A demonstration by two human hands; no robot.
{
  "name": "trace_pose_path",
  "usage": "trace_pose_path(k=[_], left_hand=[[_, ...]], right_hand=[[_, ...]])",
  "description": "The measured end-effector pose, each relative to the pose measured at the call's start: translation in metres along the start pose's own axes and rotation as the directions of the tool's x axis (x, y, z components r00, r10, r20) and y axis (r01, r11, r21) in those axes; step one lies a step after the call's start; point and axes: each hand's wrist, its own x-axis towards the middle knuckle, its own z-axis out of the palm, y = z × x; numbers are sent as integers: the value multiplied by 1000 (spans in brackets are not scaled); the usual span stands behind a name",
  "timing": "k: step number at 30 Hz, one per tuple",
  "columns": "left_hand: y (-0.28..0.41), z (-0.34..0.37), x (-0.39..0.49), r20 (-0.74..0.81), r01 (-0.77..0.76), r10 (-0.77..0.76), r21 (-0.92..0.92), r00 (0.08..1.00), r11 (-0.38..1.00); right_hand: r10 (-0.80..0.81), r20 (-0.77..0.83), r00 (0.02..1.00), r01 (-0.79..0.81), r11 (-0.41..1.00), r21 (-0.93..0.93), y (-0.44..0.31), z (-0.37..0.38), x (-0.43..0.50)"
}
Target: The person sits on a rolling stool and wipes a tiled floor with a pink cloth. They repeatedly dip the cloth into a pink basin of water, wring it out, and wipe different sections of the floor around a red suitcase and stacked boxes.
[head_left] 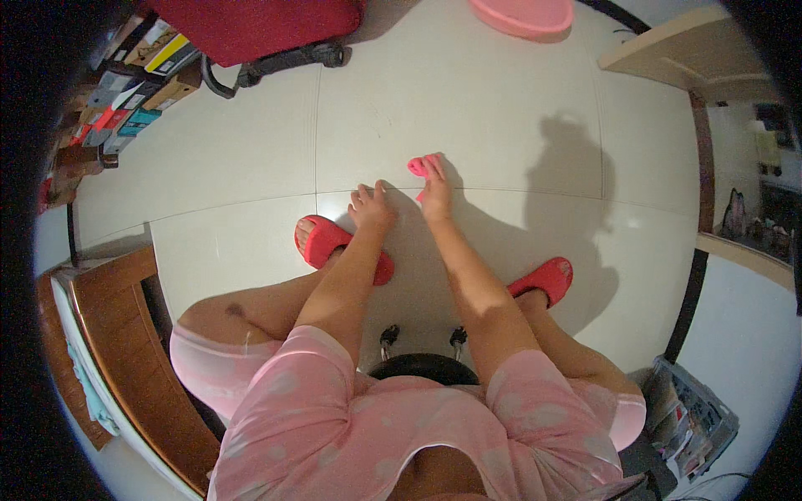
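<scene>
In the head view, my right hand (pixel 437 197) grips a bunched bright pink cloth (pixel 418 166) low over the pale floor tiles (pixel 376 125). Part of the cloth shows past my fingertips and a bit more beside the palm; the rest is hidden under the hand. To its left, my left hand (pixel 372 208) has its fingers apart and holds nothing. Whether either hand rests on the floor I cannot tell. A red slipper (pixel 322 241) is on my left foot, just beside that hand. Another red slipper (pixel 551 282) is on my right foot.
I sit on a black wheeled stool (pixel 423 368). Ahead are a red-covered chair (pixel 269 25) with a black wheeled base and a pink basin (pixel 526 19). Stacked boxes (pixel 135 94) line the far left. A wooden bed frame (pixel 125 332) is at left, a grey bin (pixel 695 419) at right.
</scene>
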Motion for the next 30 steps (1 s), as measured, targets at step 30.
trace_pose_path(k=[30], left_hand=[[-19, -101, -113, -16, 54, -57, -146, 998, 988]], right_hand=[[659, -145, 738, -449, 640, 623, -126, -91, -16]])
